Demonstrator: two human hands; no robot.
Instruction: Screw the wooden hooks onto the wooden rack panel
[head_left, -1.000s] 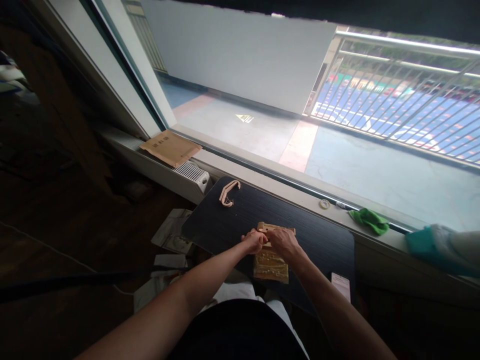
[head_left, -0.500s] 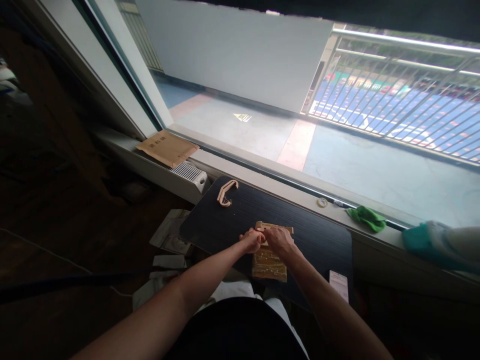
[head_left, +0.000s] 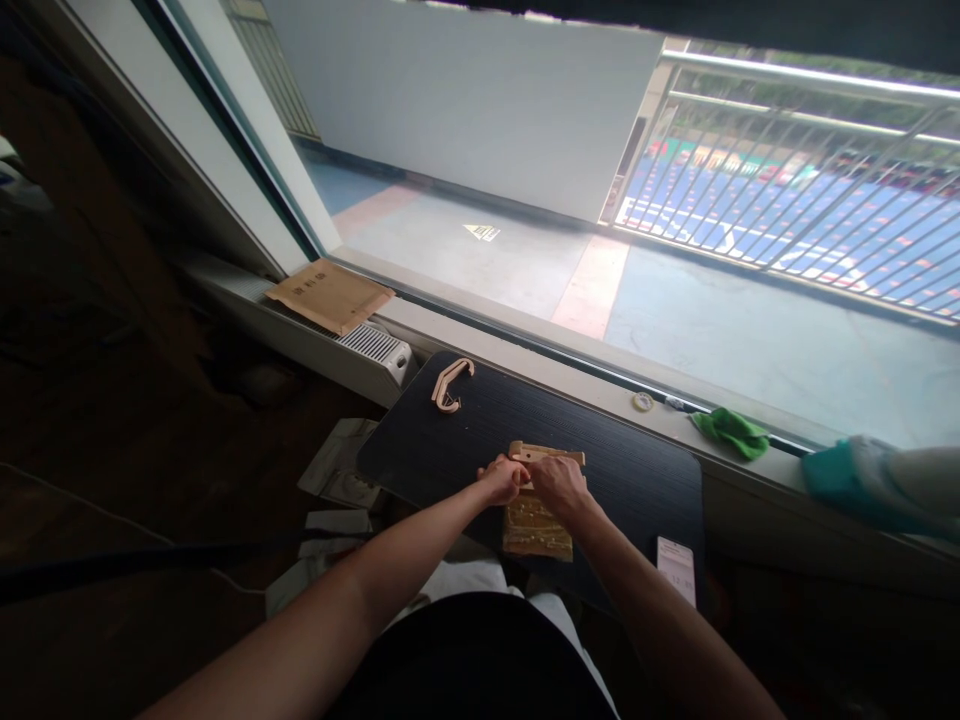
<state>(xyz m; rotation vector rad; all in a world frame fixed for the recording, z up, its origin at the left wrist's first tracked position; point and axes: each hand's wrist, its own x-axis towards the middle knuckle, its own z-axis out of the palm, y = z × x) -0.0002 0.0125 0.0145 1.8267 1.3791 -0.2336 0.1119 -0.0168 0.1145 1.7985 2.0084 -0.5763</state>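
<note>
My left hand [head_left: 503,481] is closed at the left end of a pale wooden piece [head_left: 527,453] with a small dark hole in it. Against it, my right hand [head_left: 558,483] curls with its fingers bent over the same piece. Whatever lies between the fingertips is too small and covered to make out. Directly below the hands is a block wrapped in yellowish-brown film [head_left: 537,532], partly hidden by them. Two curved pale wooden pieces [head_left: 450,385] with thin dark pins lie farther left on the black table [head_left: 630,480].
A phone [head_left: 676,570] lies at the table's right edge. Along the window sill are a roll of tape [head_left: 643,401], a green cloth [head_left: 731,432] and a teal container [head_left: 832,470]. A brown envelope [head_left: 330,293] rests at the far left on a white vented unit [head_left: 375,345].
Both hands stay at the wooden piece, with only slight finger movement. The whole view has shifted a little; the objects on the table keep their places.
</note>
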